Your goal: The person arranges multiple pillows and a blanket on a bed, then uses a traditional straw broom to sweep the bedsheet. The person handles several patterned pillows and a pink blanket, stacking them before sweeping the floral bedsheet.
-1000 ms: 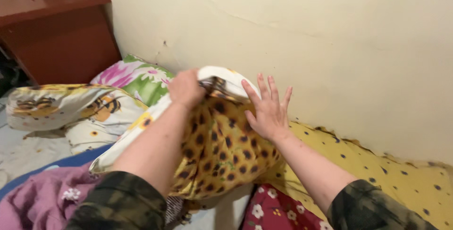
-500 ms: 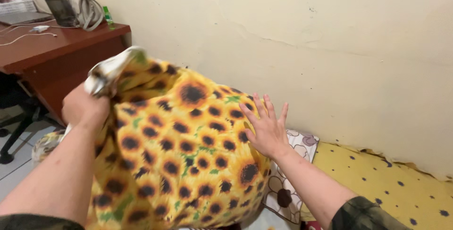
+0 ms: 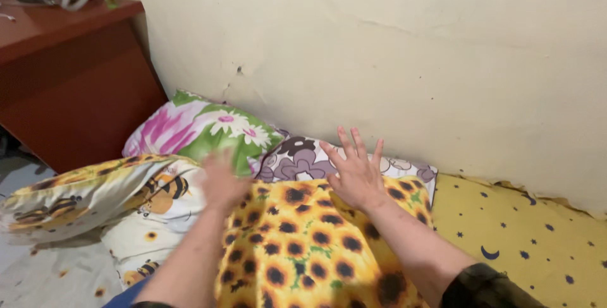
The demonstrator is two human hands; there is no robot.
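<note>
A cream wall (image 3: 392, 49) is filling the room from ten to three o'clock, with a yellow moon-and-star bedsheet (image 3: 525, 238) lying at four o'clock and a reddish wooden desk (image 3: 69, 74) standing at ten. The sunflower-print pillow (image 3: 310, 245) is lying at six o'clock, overlapping a purple-flowered pillow (image 3: 303, 156), beside a bee-print pillow (image 3: 95, 194) at eight o'clock and a pink-and-green floral pillow (image 3: 202, 128) at eleven. The right hand (image 3: 357, 172) is resting on its top edge with fingers splayed, gripping nothing, while the left hand (image 3: 221, 181), blurred, is hovering open at its upper left corner.
</note>
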